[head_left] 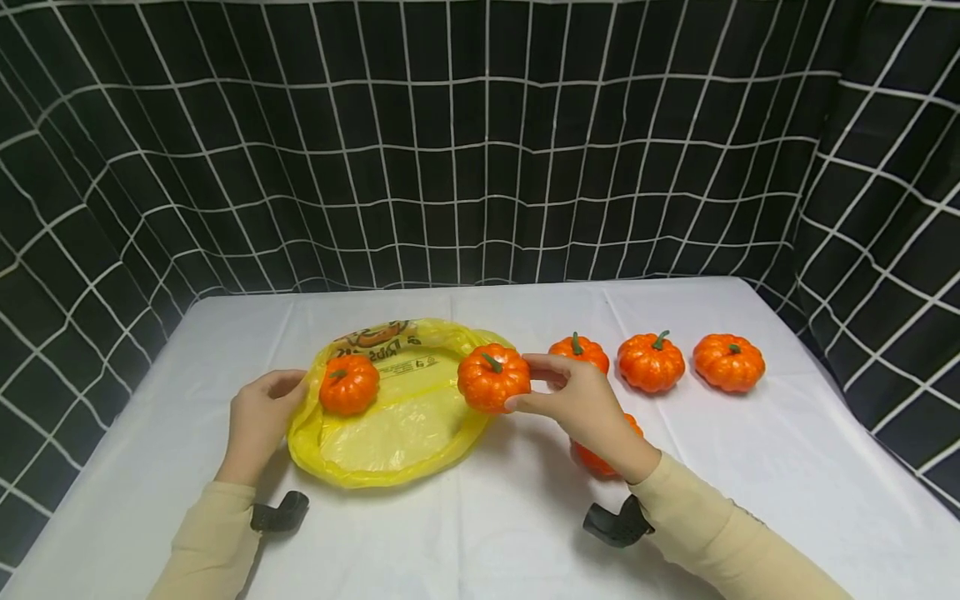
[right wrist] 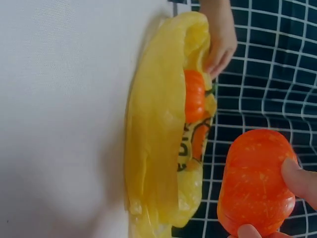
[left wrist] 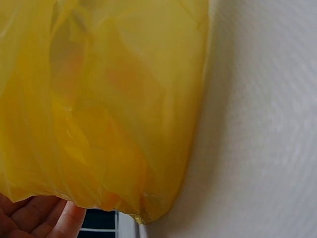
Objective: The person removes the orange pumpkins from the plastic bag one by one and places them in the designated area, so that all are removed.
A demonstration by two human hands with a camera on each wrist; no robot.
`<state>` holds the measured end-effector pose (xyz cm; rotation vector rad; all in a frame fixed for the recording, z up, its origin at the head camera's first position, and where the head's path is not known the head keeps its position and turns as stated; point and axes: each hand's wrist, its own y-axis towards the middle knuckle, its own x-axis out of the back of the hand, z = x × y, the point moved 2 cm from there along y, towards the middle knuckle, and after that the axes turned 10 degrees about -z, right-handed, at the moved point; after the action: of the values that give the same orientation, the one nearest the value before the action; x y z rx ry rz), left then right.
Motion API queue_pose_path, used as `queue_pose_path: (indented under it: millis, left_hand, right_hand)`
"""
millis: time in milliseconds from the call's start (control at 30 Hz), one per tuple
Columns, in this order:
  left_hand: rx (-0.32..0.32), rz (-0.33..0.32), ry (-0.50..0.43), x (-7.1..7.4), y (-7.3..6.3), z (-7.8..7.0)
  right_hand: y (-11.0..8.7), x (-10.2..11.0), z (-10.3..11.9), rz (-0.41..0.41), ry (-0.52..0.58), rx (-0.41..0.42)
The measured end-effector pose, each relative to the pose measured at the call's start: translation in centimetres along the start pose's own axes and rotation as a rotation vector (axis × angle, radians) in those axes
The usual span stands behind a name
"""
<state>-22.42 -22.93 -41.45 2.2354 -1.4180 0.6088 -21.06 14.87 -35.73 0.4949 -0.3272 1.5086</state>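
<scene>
An opened yellow plastic bag (head_left: 390, 479) lies on the table with its mouth spread wide. Inside, at its left, sits a small orange pumpkin (head_left: 349, 385). My left hand (head_left: 258, 421) pinches the bag's left rim; in the left wrist view, yellow plastic (left wrist: 114, 124) covers part of the fingers. Over the bag's right edge, my right hand (head_left: 573, 404) holds another small pumpkin (head_left: 492, 379) between thumb and fingers, its green stem up. The right wrist view shows this held pumpkin (right wrist: 257, 183) close by, with the bag (right wrist: 153, 129) beyond it.
To the right, a row of small pumpkins stands on the white cloth: one partly behind my right hand (head_left: 581, 350), a middle one (head_left: 651, 364) and a far right one (head_left: 728, 363). Another pumpkin (head_left: 596, 460) is partly hidden under my right wrist. Black grid-patterned curtains (head_left: 480, 150) surround the table.
</scene>
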Motion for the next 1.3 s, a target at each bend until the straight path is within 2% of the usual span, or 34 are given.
queue_pose_path:
  millis: [833,1300]
  left_hand:
    - [-0.006,0.007,0.004,0.0,0.1,0.1]
    - [-0.004,0.008,0.004,0.1,0.1,0.2]
  right_hand:
    - [-1.9,6.3,-1.0,-0.042,-0.120,-0.087]
    - [-2.7,10.0,-3.0,-0.101,-0.185,-0.117]
